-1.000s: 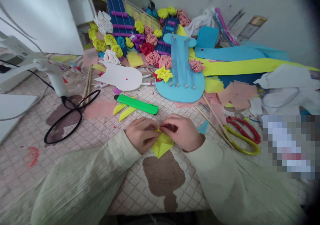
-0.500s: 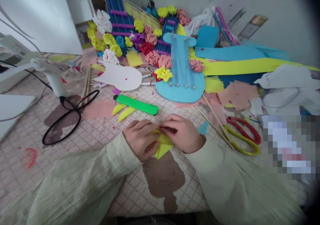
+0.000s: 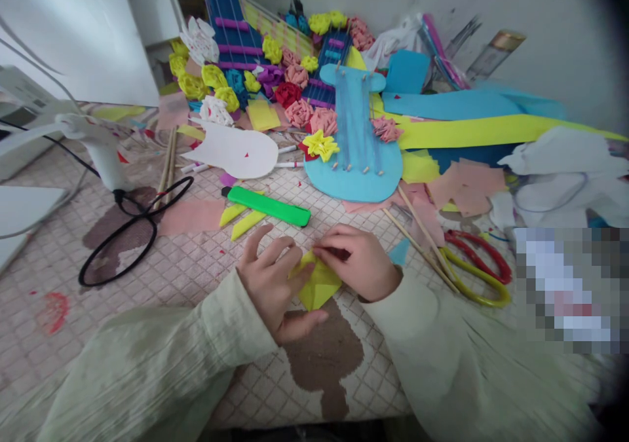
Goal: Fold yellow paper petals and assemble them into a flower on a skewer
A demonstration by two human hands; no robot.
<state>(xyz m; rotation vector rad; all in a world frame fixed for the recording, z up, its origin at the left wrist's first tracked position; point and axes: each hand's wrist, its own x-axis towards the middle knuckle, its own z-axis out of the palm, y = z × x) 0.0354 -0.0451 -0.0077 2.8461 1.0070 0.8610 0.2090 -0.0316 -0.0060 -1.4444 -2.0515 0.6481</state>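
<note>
A folded piece of yellow paper [image 3: 319,288] lies near the table's front, between my hands. My right hand [image 3: 358,258] pinches its top corner between thumb and fingers. At the paper's left side is my left hand [image 3: 276,283], its fingers spread and the thumb stretched out below the paper; a fingertip rests at the paper's left edge. Just beyond my hands lies a green cutter [image 3: 269,206], partly over two yellow paper strips [image 3: 247,224].
Behind stand a light-blue guitar-shaped cutout [image 3: 363,180], a white cutout [image 3: 240,152] and many crepe-paper flowers. Scissors with red and yellow handles [image 3: 479,285] and wooden sticks [image 3: 417,242] lie right. A black cable loop [image 3: 118,232] is left, beside a white stand [image 3: 101,154].
My left hand has opened, its fingers lifting and spreading and its thumb moving out from the paper. My right hand has kept its pinch on the top corner.
</note>
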